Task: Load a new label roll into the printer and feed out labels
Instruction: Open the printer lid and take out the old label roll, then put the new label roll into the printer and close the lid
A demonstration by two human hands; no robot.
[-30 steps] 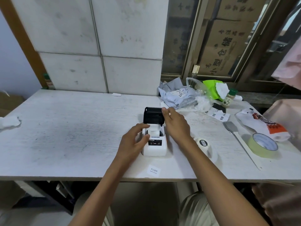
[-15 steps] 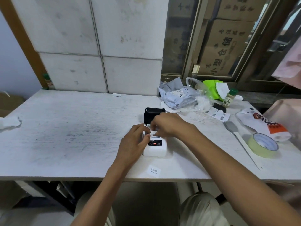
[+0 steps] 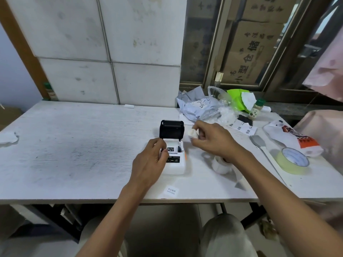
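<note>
A small white label printer [image 3: 175, 165] sits near the table's front edge, its black lid [image 3: 171, 129] flipped up and its paper bay showing bare. My left hand [image 3: 151, 163] grips the printer's left side. To the right of the lid, my right hand [image 3: 211, 139] pinches a small white roll core [image 3: 192, 133] in the air. A fuller white label roll [image 3: 220, 165] lies on the table under my right wrist, partly hidden. One loose printed label [image 3: 171, 191] rests in front of the printer.
A yellow-green tape roll [image 3: 293, 161] and a grey spatula [image 3: 259, 145] lie at the right. Plastic bags [image 3: 200, 108], a green bag [image 3: 236, 98], a small bottle [image 3: 256, 110] and label strips [image 3: 243, 127] crowd the back right. Crumpled paper [image 3: 8, 138] sits far left.
My right hand reached into the open printer, then pulled up and to the right with a small white roll core. The paper bay now shows bare. The left hand kept hold of the printer.
</note>
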